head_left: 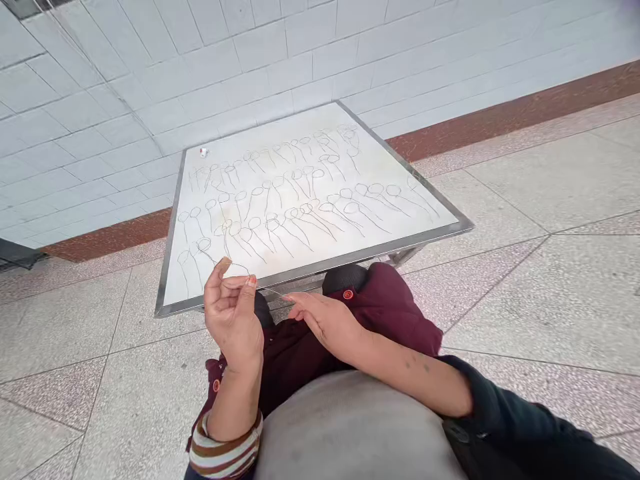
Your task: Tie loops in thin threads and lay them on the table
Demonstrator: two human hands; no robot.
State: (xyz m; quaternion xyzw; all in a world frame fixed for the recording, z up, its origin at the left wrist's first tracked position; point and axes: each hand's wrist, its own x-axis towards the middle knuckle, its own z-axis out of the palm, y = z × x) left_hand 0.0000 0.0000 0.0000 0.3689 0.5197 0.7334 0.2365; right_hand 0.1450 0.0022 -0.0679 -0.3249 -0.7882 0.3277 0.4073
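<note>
My left hand (pixel 235 313) is raised at the table's near edge, its thumb and fingertips pinching a thin wire-like strand (pixel 270 291). One part of the strand curves up above the left fingers. The other part runs right to my right hand (pixel 327 323), whose fingertips are closed together at its end. On the white tabletop (pixel 400 227) lie many thin dark strands, each formed into a round loop with long tails, such as this loop (pixel 394 191). They are set out in uneven rows, and some overlap. Whether they are wire or thread I cannot tell.
A small white and red object (pixel 203 153) sits at the table's far left corner. Grey metal edging (pixel 320 263) frames the top. The table stands against a white tiled wall (pixel 250 60) with a red-brown base strip (pixel 500 113). Speckled stone flooring (pixel 525 287) surrounds it.
</note>
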